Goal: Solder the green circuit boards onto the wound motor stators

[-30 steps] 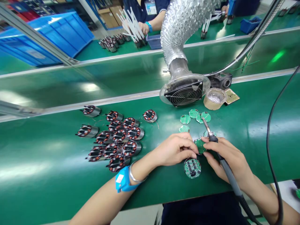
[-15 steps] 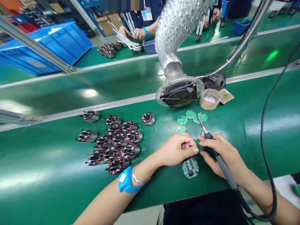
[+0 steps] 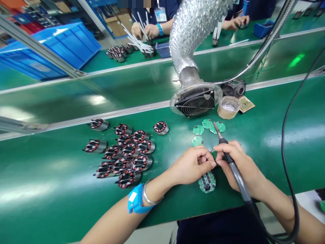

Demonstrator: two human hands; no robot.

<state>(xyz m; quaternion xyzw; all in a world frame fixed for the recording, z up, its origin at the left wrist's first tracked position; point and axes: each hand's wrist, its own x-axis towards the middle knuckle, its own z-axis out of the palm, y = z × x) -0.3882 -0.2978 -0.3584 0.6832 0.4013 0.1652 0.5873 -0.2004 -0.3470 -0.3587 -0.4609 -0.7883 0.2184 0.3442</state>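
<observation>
My right hand (image 3: 241, 166) is closed on the soldering iron (image 3: 237, 176), whose metal tip points up and away over the green boards. With fingers pinched, my left hand (image 3: 194, 164) meets the right fingertips; what it pinches is too small to make out. Just beyond both hands lies a partly hidden green board (image 3: 213, 155). A round board with black parts (image 3: 207, 183) rests on the bench below my left fingers. Several small round green boards, one of them here (image 3: 197, 141), lie beyond my hands. Left of my forearm stand several motor stators (image 3: 129, 149) with copper windings.
A fume extractor (image 3: 195, 101) hangs above the boards from a silver duct. A round tub (image 3: 228, 107) and a small square tray (image 3: 246, 104) stand behind them. The iron's black cable (image 3: 283, 142) loops at the right. Across the divider, people handle parts near a blue crate (image 3: 50, 51).
My fingertips have drawn closer together, and the green board between them shows less. The iron has tilted slightly, its tip shifting a little up. Across the divider, a person's hand has moved onto a part.
</observation>
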